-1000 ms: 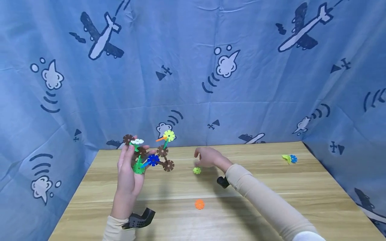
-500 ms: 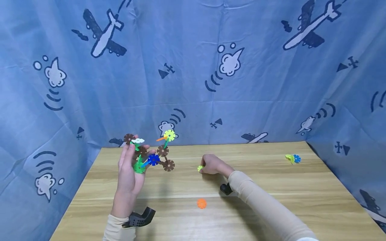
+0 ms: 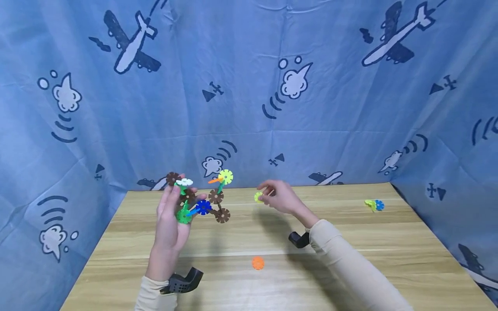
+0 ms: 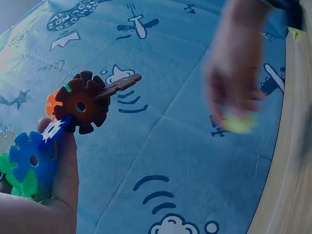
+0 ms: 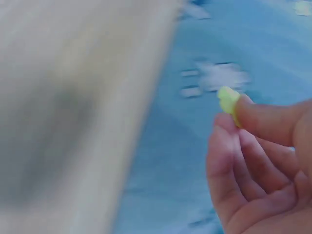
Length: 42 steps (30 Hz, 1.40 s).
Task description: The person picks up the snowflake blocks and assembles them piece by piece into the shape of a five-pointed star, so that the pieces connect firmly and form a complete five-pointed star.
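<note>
My left hand [image 3: 170, 220] holds a chain of joined snowflake discs, its thumb over the near side. Brown discs [image 3: 215, 196], a dark blue disc [image 3: 203, 207], a green disc [image 3: 184, 216] and a white disc [image 3: 184, 182] show in it. At its upper end sit a yellow-green disc [image 3: 226, 176] and an orange one seen edge-on. My right hand [image 3: 281, 197] pinches a loose yellow-green snowflake disc [image 5: 228, 100] between thumb and fingertips, raised above the table and apart from the chain. In the left wrist view that hand is blurred.
An orange snowflake disc [image 3: 258, 263] lies flat on the wooden table [image 3: 218, 276] near the front. Farther right lies a joined yellow-green and blue pair [image 3: 375, 205]. A blue curtain [image 3: 249, 108] printed with planes stands behind the table.
My right hand has taken hold of the yellow-green snowflake disc and lifted it off the table. The left hand with its chain has shifted slightly right.
</note>
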Available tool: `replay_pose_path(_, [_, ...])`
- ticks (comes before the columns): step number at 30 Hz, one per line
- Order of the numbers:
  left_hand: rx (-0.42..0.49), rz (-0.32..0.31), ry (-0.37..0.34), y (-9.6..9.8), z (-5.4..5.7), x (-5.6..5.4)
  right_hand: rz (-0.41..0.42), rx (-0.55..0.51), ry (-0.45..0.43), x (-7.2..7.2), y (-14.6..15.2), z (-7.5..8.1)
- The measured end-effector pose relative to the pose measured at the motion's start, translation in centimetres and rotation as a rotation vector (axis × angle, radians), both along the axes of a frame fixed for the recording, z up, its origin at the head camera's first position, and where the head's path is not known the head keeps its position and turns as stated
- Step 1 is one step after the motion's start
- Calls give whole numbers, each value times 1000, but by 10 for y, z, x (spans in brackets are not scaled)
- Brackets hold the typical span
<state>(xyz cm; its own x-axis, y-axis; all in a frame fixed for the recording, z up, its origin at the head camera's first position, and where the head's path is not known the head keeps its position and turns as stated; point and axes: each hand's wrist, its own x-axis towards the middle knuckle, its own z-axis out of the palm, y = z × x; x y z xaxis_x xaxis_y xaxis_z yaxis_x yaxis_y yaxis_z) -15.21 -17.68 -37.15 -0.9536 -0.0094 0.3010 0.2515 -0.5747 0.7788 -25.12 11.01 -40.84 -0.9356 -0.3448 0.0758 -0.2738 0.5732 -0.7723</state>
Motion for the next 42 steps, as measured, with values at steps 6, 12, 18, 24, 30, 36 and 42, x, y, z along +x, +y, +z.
replay_pose_path(6, [-6,-10,-28,8,2,0,-59,-251,104,12,-10,67])
replay_pose_path(12, [3,-35,-39,21,1,-2,-27,-361,142,26,-21,99])
replay_pose_path(18, [-18,-28,-66,31,3,-2,70,-336,237,37,-30,108])
replay_pose_path(24, [-36,-26,-86,38,3,-3,130,-284,341,43,-38,109])
replay_pose_path(30, [-45,-17,-114,47,0,-3,165,-213,320,46,-41,107])
replay_pose_path(36, [-39,-13,-124,52,0,-4,206,-153,301,46,-39,105])
replay_pose_path(42, [-35,-13,-145,56,0,-5,207,-142,284,45,-37,103])
